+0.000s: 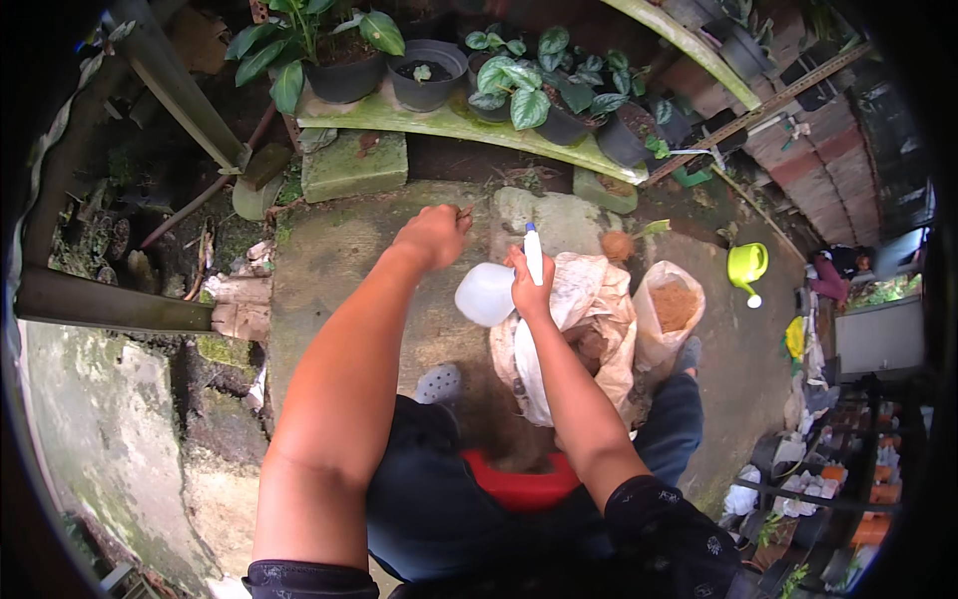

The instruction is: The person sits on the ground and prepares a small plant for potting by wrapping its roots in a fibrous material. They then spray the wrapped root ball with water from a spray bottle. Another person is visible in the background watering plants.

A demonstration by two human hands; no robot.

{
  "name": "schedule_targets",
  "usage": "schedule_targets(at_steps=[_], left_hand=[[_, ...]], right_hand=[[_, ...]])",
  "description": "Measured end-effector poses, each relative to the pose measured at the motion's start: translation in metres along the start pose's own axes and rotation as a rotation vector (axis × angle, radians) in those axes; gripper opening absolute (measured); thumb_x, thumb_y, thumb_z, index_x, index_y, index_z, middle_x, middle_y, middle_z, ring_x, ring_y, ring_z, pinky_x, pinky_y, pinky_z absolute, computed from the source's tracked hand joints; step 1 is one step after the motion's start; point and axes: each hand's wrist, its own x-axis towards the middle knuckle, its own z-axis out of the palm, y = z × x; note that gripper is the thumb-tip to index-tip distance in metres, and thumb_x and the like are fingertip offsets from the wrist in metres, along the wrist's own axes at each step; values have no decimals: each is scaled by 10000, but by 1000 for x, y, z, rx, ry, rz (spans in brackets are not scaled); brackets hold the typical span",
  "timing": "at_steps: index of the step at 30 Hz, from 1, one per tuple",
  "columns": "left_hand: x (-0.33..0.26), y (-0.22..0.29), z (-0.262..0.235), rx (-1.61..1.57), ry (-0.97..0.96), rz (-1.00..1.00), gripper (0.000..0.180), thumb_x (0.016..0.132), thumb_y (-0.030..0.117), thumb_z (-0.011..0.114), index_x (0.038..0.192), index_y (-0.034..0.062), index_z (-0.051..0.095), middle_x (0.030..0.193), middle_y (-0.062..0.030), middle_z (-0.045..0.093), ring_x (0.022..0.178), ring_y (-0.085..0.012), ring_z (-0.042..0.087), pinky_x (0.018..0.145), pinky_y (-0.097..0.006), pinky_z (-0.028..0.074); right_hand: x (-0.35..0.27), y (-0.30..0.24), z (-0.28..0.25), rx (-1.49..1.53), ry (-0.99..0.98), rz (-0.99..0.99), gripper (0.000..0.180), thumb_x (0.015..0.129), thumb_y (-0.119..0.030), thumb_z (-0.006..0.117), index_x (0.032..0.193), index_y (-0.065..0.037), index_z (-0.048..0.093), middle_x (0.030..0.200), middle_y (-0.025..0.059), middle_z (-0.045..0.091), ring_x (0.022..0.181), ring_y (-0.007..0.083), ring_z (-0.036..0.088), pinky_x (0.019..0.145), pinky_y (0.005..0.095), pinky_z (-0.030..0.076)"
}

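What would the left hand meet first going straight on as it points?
Probably the green plank under the potted plants, though depth is unclear; the left hand might pass over it.

Floor [329, 250]: concrete, gray-brn., worn. Shelf [429, 119]: mossy plank, top ctr.; concrete block [354, 170] below L end. Post [185, 95]: metal, upper L. Beam [115, 299]: dk., L side. Slab [110, 409]: concrete, mossy, lower L. Panel [878, 337]: pale gray, far R. Light: soft daylight, dimmer under shelf.
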Motion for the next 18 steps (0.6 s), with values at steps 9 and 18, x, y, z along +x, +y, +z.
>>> schedule_targets(at_steps=[9,18], left_hand=[[0,134,31,84,-119,321,412,1045,345,536,1298,60,694,1389,-182,655,1280,-371,631,1076,-475,506],[-76,209,48,-336,-286,601,401,1073,247,505,1359,-11,618,1297,-246,672,1179,-372,657,1011,-465,509]], right_hand=[[-42,-154,-172,-103,45,-101,247,1043,-219,625,1040,23,677,842,66,655,839,154,679,890,356,561],[-92,-226,-287,-272,24,-109,372,1081,-319,589,950,24,645,873,119,706,838,216,724,756,352,592]])
